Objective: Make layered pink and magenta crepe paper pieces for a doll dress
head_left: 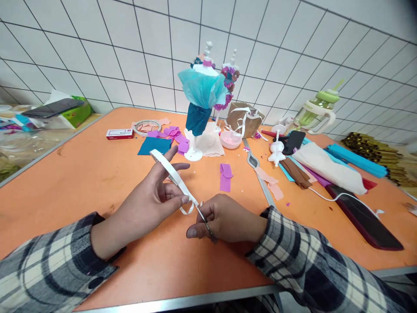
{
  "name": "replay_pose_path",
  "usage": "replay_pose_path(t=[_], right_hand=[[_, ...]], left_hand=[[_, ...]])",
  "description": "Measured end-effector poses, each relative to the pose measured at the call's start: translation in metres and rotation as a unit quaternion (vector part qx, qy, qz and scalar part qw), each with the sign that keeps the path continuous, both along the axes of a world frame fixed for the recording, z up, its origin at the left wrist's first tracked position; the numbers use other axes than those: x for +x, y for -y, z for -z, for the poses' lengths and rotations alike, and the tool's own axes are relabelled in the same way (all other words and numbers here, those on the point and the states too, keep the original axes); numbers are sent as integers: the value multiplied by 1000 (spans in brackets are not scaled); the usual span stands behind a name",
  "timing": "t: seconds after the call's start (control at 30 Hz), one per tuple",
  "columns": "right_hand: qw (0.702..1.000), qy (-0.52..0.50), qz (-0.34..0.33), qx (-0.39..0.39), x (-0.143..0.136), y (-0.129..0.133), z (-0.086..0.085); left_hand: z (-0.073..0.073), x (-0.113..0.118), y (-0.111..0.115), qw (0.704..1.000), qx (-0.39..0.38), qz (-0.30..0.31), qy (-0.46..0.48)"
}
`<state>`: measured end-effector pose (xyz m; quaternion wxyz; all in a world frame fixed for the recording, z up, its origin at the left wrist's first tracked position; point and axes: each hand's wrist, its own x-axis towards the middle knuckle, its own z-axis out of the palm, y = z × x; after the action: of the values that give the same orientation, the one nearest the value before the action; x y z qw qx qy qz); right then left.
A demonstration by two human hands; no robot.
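Observation:
My left hand [153, 191] pinches a white ribbon [172, 172] between thumb and fingers, and the band runs up over the outstretched index finger. Closed around small scissors [206, 221], my right hand [224, 217] is just right of it, with the blades at the ribbon's lower end. Behind the hands stands a small white dress form [194, 153] wearing a light blue ruffle [203, 89] over a dark teal skirt [198, 118]. A folded purple paper strip [225, 177] lies on the orange table [107, 191] beyond my right hand.
A teal paper square [154, 146], a tape roll [147, 127] and a red-white box [120, 134] lie at the back left. Behind are a pink bowl [231, 139] and a brown bag [244, 118]. Rolled papers [329, 167], a phone [295, 142] and a green-lidded bottle [317, 111] are at right.

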<state>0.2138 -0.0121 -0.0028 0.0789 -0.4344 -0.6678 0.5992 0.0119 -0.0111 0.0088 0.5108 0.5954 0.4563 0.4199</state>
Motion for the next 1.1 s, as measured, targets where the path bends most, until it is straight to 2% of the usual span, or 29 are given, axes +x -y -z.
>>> replay_pose_path(t=[0.3, 0.47, 0.7, 0.97, 1.1], right_hand=[[998, 5, -51, 27, 9, -5, -4], [999, 4, -34, 37, 5, -2, -7], [999, -10, -32, 1, 7, -1, 1], [998, 18, -53, 30, 5, 0, -4], [998, 14, -39, 44, 4, 1, -3]], left_hand=[[-3, -7, -4, 998, -19, 53, 2], [-1, -7, -5, 998, -13, 54, 13], [4, -4, -1, 997, -3, 77, 0], [6, -4, -1, 996, -5, 88, 5], [5, -2, 1, 996, -11, 92, 6]])
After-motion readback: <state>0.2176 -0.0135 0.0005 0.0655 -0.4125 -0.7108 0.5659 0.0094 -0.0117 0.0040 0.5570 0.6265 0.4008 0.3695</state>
